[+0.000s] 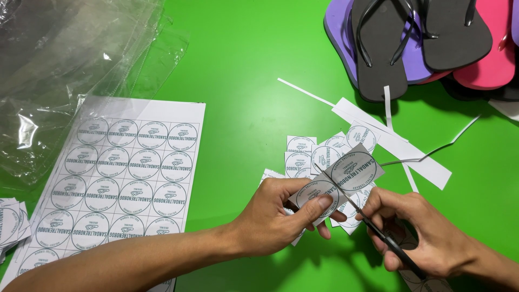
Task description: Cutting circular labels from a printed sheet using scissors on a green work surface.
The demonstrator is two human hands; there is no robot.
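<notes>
Head view, looking down on a bright green table (254, 70). At the lower middle, a short paper strip (338, 178) carrying two round printed labels is held just above the table. The left hand (281, 216) grasps the strip's left end, thumb on top of one label and fingers curled beneath it. The right hand (419, 232) is clenched around the dark handles of a pair of scissors (362, 213), whose thin blades angle up and to the left and meet the strip between its two labels.

Directly behind the strip lies a loose pile of cut labels (308, 154), small white squares each bearing one round print, some overlapping. To the right of that pile, white paper offcuts (400, 148) lie scattered, long narrow strips and thin slivers pointing in different directions.

On the left side of the table lies a full sheet of labels (121, 178), white with rows of the same round prints, partly crossed by the left forearm. A small stack of cut labels (11, 221) sits at the far left edge. Above the sheet, clear plastic bags (65, 70) lie crumpled together.

In the upper right corner, flip-flops (421, 38) are piled together: grey, purple and pink soles with black straps.
</notes>
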